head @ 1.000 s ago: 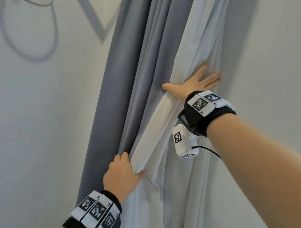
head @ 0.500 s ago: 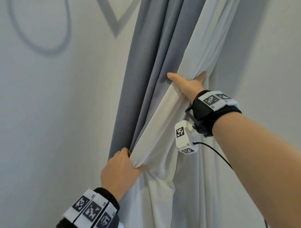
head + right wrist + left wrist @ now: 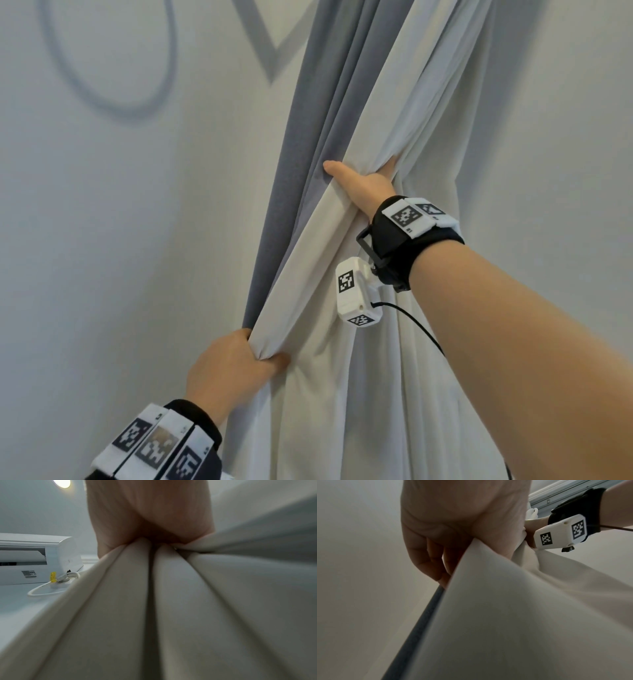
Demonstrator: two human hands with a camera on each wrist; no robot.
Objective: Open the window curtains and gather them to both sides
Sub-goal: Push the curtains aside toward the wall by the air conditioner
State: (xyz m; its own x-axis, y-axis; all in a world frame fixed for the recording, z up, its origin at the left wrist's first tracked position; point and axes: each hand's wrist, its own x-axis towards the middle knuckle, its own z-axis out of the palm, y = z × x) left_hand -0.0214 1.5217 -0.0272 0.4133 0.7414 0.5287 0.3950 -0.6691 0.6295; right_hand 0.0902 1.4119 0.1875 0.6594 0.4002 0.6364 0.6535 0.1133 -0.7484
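The right hand [image 3: 364, 181], flat a second ago, now wraps the curtain [image 3: 376, 377] folds while the left hand [image 3: 233, 370] pinches its edge lower down, bunching it by the wall on the left.

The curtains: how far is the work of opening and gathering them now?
Done: the curtain already hangs bunched in folds against the wall, grey face and white lining together. In hand: the left hand pinches the lining's edge low down, and the right hand holds a grip on the folds higher up. Left: securing this bundle; no tie-back shows. The other side is out of view.
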